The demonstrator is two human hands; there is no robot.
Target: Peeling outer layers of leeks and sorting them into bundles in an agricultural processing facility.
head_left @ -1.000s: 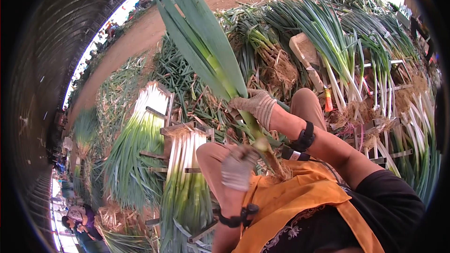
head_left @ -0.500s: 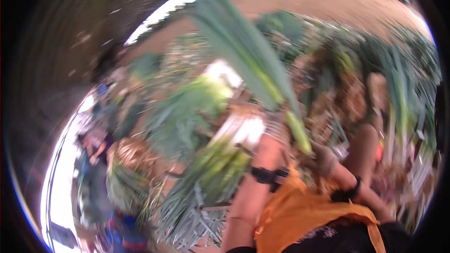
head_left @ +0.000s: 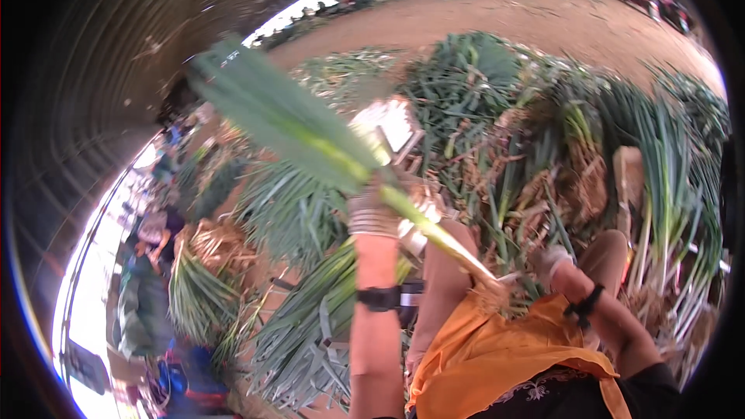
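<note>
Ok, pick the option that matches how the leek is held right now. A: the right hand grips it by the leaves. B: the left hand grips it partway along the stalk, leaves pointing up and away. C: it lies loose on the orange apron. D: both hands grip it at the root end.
B: the gloved left hand is closed around the leek, while the right hand sits apart from the stalk, near its root end.

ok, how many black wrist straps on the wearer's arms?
2: one wrist strap on the raised left forearm below the left hand, one on the right forearm behind the right hand.
</note>
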